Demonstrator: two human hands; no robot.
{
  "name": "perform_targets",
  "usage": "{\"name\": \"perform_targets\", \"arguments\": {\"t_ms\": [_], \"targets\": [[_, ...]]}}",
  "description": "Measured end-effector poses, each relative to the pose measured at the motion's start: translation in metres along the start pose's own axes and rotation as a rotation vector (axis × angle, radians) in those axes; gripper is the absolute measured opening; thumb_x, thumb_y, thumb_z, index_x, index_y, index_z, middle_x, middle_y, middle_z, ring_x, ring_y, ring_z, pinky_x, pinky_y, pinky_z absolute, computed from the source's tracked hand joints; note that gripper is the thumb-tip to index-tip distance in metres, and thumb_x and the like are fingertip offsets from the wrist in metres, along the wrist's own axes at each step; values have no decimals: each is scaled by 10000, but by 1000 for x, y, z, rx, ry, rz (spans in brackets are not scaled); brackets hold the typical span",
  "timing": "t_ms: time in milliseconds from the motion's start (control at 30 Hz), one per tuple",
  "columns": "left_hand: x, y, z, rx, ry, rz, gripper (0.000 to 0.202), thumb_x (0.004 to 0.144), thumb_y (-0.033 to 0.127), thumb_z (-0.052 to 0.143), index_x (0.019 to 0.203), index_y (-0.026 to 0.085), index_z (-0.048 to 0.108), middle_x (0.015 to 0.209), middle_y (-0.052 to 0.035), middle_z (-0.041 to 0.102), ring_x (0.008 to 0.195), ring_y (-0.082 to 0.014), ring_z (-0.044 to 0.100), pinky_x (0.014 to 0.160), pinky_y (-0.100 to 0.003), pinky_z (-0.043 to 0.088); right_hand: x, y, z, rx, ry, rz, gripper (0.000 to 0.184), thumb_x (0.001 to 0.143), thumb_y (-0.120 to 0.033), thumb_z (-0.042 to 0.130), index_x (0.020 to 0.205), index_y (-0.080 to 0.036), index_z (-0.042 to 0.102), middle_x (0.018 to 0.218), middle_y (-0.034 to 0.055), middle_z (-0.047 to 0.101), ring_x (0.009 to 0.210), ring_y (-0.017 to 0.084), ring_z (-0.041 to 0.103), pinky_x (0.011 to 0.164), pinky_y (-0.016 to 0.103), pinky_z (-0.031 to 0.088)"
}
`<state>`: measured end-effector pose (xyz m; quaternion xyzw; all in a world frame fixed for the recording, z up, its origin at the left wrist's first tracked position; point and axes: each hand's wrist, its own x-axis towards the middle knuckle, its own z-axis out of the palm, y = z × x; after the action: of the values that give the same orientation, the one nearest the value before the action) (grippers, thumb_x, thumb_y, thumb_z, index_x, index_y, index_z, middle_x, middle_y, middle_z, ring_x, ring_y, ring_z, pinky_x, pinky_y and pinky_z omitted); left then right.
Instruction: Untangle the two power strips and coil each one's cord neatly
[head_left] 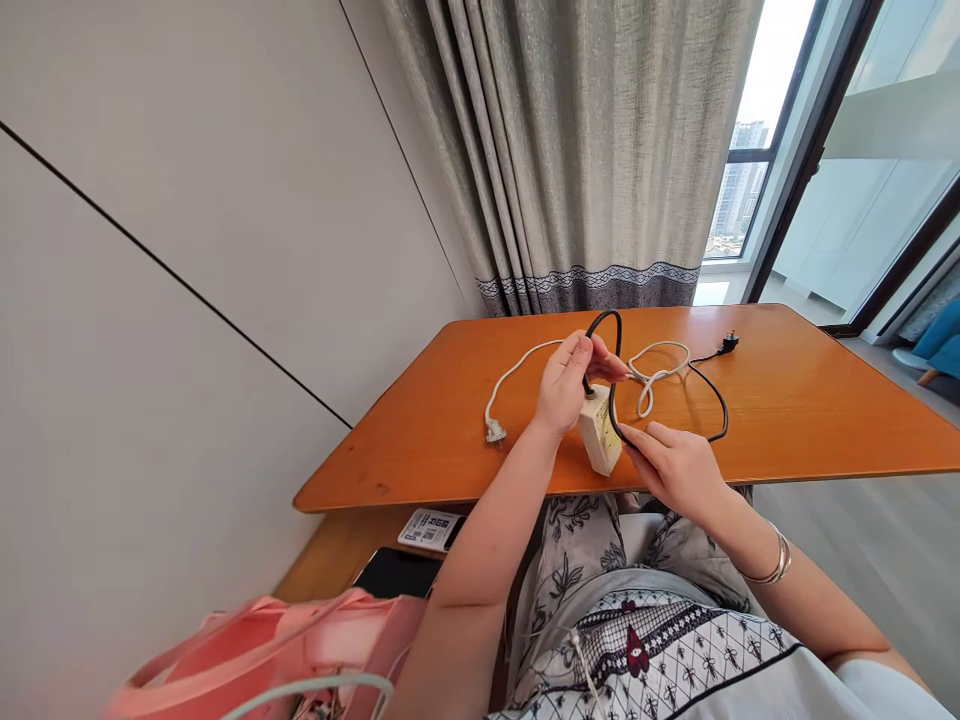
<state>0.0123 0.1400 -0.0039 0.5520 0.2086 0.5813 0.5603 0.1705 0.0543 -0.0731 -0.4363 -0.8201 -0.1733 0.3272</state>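
Note:
My left hand [568, 381] is closed on a loop of black cable [616, 335] just above a small white power adapter box [599, 432]. My right hand [673, 464] pinches the same black cable lower down, beside the box, which is lifted off the orange wooden table [810, 410]. The black cable runs in a loop across the table to a black plug [729, 343]. A white cable [655, 378] lies knotted behind the hands and ends in a white plug [495, 432] at the left.
A grey curtain [570, 150] hangs behind the table, with a window at the right. A pink bag [277, 640], a dark phone [397, 572] and a white card [430, 528] lie on a lower surface near my left arm. A wall stands at the left.

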Motion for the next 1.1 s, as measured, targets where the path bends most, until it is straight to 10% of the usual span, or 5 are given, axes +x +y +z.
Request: {"name": "perform_targets", "arguments": {"t_ms": [167,367,733,1100], "targets": [[-8,0,6,-5,-188,-44,526,742,687,709,817,188,561,680,-26,696,657,-181,692,661,-296,551,20,-9,-22,71,177,-159,290,1015,-255,466,1075,-162,734,672,22,609,558,109,525,533,248,393],[-16,11,7,88,-269,-98,558,730,713,698,707,186,516,533,30,530,414,-90,451,401,-224,354,49,2,-32,162,349,-81,215,958,-394,605,985,-251,763,708,19,615,606,126,552,584,271,444],[-17,10,-6,0,-459,-162,562,795,710,623,650,195,451,450,97,251,376,-41,158,383,-207,122,77,32,-36,381,348,-15,234,947,-406,613,1094,-281,746,998,70,618,781,163,602,645,314,542],[-18,10,-15,-142,-509,-225,534,850,613,633,658,210,341,463,108,225,383,-39,124,396,-205,121,73,47,-17,288,328,35,370,1029,-416,440,1176,-227,723,843,65,707,755,181,629,720,326,480]]}}
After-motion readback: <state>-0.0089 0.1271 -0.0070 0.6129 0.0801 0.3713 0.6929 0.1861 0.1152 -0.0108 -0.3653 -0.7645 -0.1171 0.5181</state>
